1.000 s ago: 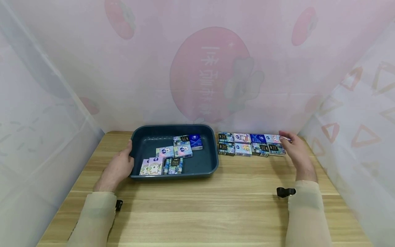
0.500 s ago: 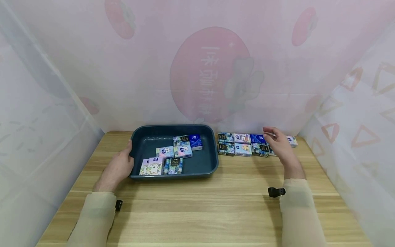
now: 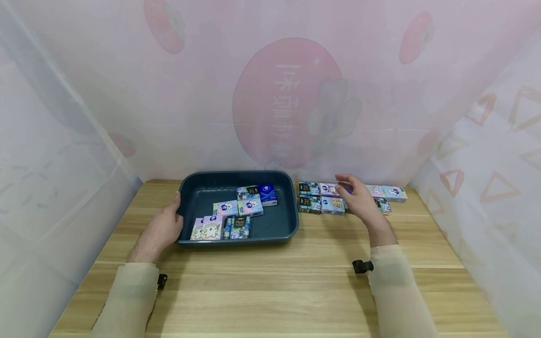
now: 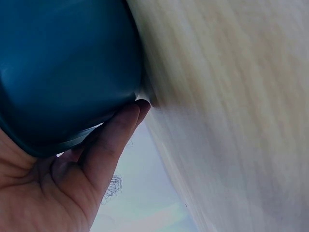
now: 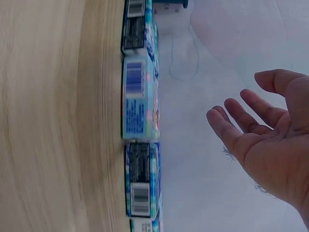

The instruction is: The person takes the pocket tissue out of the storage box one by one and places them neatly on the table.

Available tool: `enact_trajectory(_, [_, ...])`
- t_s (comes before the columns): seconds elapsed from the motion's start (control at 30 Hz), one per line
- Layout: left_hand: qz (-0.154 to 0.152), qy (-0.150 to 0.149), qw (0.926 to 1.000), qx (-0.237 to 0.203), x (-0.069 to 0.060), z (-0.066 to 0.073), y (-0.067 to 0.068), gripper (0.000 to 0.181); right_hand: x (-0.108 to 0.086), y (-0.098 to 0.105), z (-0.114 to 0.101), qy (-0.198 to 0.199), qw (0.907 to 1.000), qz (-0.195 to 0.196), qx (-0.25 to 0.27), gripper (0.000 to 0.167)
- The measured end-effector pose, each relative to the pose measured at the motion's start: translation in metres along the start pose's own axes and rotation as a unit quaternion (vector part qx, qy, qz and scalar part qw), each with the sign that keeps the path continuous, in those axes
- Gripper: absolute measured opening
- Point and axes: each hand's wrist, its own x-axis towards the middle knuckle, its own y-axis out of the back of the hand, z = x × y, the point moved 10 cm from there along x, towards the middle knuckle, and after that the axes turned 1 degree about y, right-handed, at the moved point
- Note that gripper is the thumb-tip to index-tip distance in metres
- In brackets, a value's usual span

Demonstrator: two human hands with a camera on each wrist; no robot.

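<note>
At the left end of the dark teal tray (image 3: 276, 225), my left hand (image 3: 160, 230) holds its side. In the left wrist view its fingers (image 4: 113, 140) lie along the tray's outer wall; the thumb is hidden there. Small pocket tissue packs (image 3: 212, 228) lie inside the tray, some overlapping. Right of it, more tissue packs (image 3: 332, 205) lie flat in two touching rows. My right hand (image 3: 359, 202) hovers over these rows, its fingers loosely bent and holding nothing, hiding the packs in the middle. In the right wrist view a light-blue pack (image 5: 135, 96) stands apart from the hand.
The wooden table (image 3: 262, 286) runs up to a pink printed cloth (image 3: 203, 117) behind the tray and packs. White cloth walls close both sides. A light-blue pack (image 3: 394, 193) ends the back row at the right.
My right hand has moved left along the rows, from the right end to above their middle, uncovering the packs at the right end. My left hand and the tray have stayed put.
</note>
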Motion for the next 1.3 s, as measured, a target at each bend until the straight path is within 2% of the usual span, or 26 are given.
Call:
enact_trajectory(0.23, [-0.001,0.005,1.0000,0.004,-0.001,0.000,0.001,0.077,0.002,-0.021,-0.013,0.003,0.9996,-0.010,-0.028,0.055])
enact_trajectory(0.7, [-0.006,0.000,1.0000,-0.005,0.000,-0.002,0.001,0.077,0.014,-0.067,-0.063,0.059,0.9971,-0.044,-0.019,0.055])
enact_trajectory(0.97, [-0.004,-0.002,1.0000,-0.006,0.001,-0.002,-0.001,0.077,0.020,-0.100,-0.086,0.073,0.9947,-0.071,-0.015,0.053])
enact_trajectory(1.3, [-0.002,-0.006,1.0000,-0.004,0.000,-0.001,0.000,0.077,0.026,-0.142,-0.101,0.077,0.9914,-0.099,-0.037,0.051])
